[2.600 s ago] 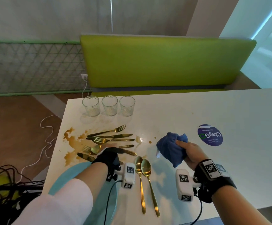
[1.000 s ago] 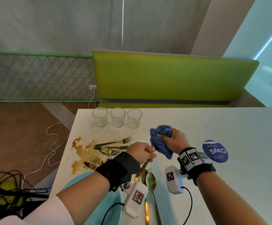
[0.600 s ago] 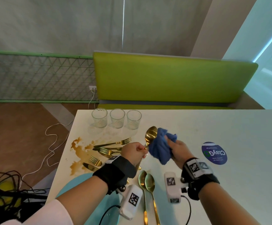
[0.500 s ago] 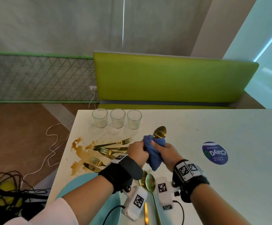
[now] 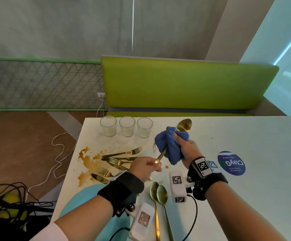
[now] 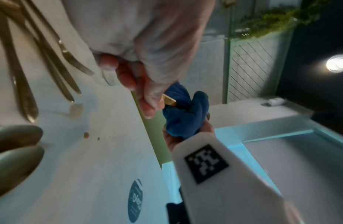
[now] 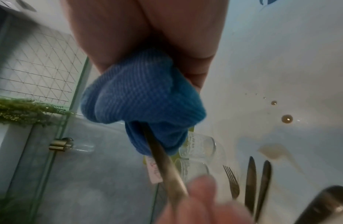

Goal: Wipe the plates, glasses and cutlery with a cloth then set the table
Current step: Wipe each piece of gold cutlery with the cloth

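Spoon [image 5: 183, 125] mid-wipe: left hand [image 5: 145, 168] pinches its handle, right hand [image 5: 186, 147] squeezes cloth [image 5: 169, 145] round it. Forks [image 5: 123, 152], glasses [image 5: 127, 126], plate [image 5: 68, 211] seemingly unwiped; tabletop [image 5: 228, 197] unset.

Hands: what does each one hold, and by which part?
Left hand pinches the gold metal spoon by its handle end; right hand grips the bunched blue cloth around its stem.

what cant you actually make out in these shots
- Held spoon: mid-handle hidden by the blue cloth, head view.
- Teal plate: mostly covered by the left arm, cut by the bottom edge.
- Sticker small print: too small.
- Left hand: blurred, right wrist view.
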